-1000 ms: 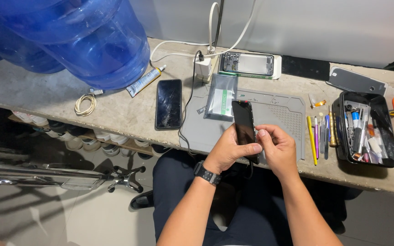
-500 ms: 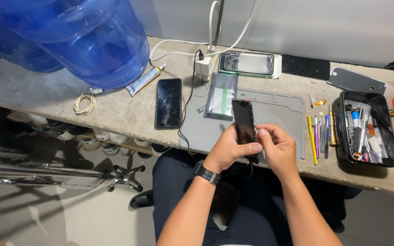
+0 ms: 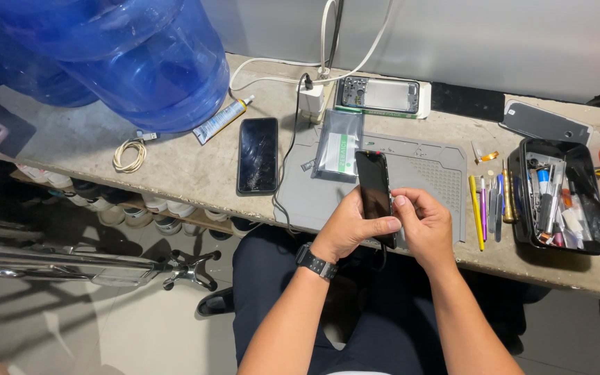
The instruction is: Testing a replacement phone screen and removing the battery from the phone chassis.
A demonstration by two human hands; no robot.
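Note:
A black phone screen panel [image 3: 373, 186] stands tilted over the front edge of a grey work mat [image 3: 425, 173]. My left hand [image 3: 348, 228], with a black watch on its wrist, grips the panel's lower left side, thumb across the glass. On the panel's lower right edge, my right hand [image 3: 425, 226] pinches it with thumb and fingers. Beyond the panel a silvery bag with a green label [image 3: 339, 146] lies on the mat.
A cracked black phone [image 3: 257, 154] lies left of the mat. A phone frame [image 3: 381, 95], charger [image 3: 310, 99] and cables sit at the back. A black tool tray [image 3: 557, 194], loose tools [image 3: 487, 205], a glue tube [image 3: 221, 119] and blue water jugs [image 3: 133, 55] crowd the concrete bench [image 3: 196, 173].

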